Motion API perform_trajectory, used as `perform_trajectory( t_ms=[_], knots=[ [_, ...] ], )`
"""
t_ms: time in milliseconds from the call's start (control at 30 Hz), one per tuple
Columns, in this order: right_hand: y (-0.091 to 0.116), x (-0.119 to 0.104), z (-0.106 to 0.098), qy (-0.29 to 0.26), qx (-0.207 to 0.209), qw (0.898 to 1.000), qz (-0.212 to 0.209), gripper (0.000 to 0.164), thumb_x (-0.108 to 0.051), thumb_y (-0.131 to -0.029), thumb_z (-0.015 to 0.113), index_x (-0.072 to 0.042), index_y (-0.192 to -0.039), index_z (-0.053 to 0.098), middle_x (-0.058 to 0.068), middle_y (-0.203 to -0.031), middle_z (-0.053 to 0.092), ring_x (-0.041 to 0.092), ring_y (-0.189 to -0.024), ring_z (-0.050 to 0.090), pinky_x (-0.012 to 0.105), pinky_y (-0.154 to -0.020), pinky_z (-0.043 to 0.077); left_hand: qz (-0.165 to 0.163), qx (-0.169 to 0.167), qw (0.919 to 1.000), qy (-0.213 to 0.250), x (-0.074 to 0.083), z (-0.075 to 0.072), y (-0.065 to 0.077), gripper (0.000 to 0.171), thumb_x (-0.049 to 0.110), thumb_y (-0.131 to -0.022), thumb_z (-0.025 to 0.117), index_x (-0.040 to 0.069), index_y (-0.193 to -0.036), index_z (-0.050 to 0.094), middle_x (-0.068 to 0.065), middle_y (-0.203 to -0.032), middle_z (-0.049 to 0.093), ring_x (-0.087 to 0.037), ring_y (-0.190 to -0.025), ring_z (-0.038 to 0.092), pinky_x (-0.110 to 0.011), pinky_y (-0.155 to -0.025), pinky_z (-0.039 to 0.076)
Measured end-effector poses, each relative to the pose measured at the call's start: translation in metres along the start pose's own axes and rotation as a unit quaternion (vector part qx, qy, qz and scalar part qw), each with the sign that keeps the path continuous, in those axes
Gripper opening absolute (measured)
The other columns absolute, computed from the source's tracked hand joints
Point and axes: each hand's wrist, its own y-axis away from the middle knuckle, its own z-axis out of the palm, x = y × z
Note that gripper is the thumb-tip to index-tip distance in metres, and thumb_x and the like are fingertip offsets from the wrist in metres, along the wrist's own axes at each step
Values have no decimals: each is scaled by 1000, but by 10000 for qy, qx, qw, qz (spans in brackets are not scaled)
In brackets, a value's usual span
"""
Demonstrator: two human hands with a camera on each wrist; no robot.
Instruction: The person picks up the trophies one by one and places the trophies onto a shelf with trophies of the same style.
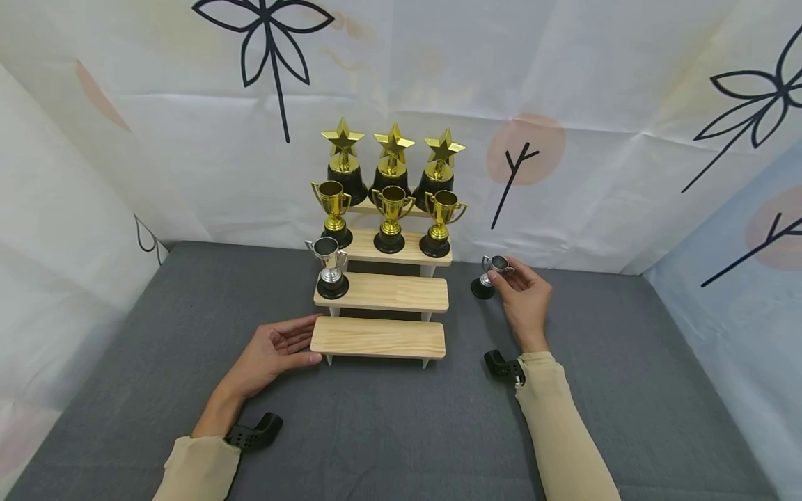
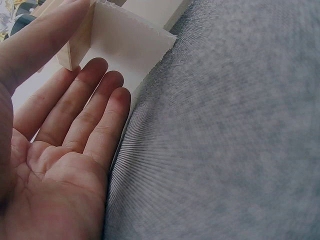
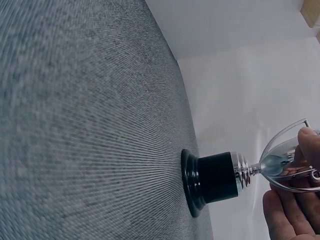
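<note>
My right hand (image 1: 525,303) pinches a small silver trophy cup (image 1: 486,279) by its bowl and handle, to the right of a wooden tiered display stand (image 1: 378,337). In the right wrist view, the cup's black base (image 3: 217,177) is down close to the cloth; whether it touches, I cannot tell. At the stand's lowest left end, my left hand (image 1: 269,358) touches the step with straight fingers, palm facing the stand. Another silver trophy cup (image 1: 329,264) stands at the left of the second step up. Gold trophy cups (image 1: 390,209) line the step above it.
Gold star trophies (image 1: 392,149) with black bases stand on the top step at the back. Grey cloth (image 1: 401,431) covers the table. A white printed curtain (image 1: 595,153) rises behind the stand and along both sides.
</note>
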Motion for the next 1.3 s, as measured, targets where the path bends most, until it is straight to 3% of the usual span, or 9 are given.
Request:
perform_trajectory(
  t_ms=[100,300,667,967,1033,1200,1300],
  knots=[
    [0,0,0,43,-4,10000,-22,43,7,-87,77,16,-126,63,35,-115,66,36,-106,68,28,-93,58,11,-9,10000,3,0,0,0,74,-4,-83,81,-12,-146,44,-33,-143,49,-9,-121,61,-27,-100,53],
    [0,2,0,-73,22,10000,-64,42,8,-86,77,17,-124,63,35,-113,66,20,-97,68,16,-87,57,33,-29,10000,25,0,0,-1,73,-5,-83,80,-13,-146,43,-34,-143,49,-9,-121,61,-27,-100,53],
    [0,-5,1,-229,205,9995,-57,39,9,-85,77,17,-122,65,32,-106,69,13,-92,69,16,-85,57,1,-33,10000,7,1,0,0,74,-4,-84,80,-12,-147,43,-33,-144,49,-9,-122,61,-27,-101,53],
    [-1,-19,-1,-528,28,9983,-257,38,10,-86,76,18,-122,64,35,-111,66,9,-93,68,16,-86,57,5,-20,10000,-1,1,-1,0,74,-5,-83,80,-12,-147,43,-33,-143,49,-8,-122,61,-27,-101,53],
    [-3,-14,-1,-581,79,9978,-307,38,8,-86,77,14,-122,66,30,-109,68,9,-93,69,17,-86,58,6,-12,10000,-4,1,-1,0,74,-5,-83,81,-12,-147,43,-33,-143,49,-8,-121,61,-27,-101,53],
    [-10,-6,-3,-709,213,9967,-339,39,2,-85,81,7,-122,70,6,-99,73,9,-92,71,19,-84,59,16,-17,10000,-5,1,-1,0,74,-5,-83,81,-13,-147,43,-34,-143,49,-8,-121,61,-27,-101,53],
    [-9,-16,-5,-763,203,9963,-350,38,3,-85,80,8,-122,70,-2,-96,73,10,-91,72,19,-84,59,9,-18,10000,-10,0,-1,0,74,-5,-83,81,-13,-147,43,-33,-144,49,-8,-121,61,-27,-101,53]
  ],
)
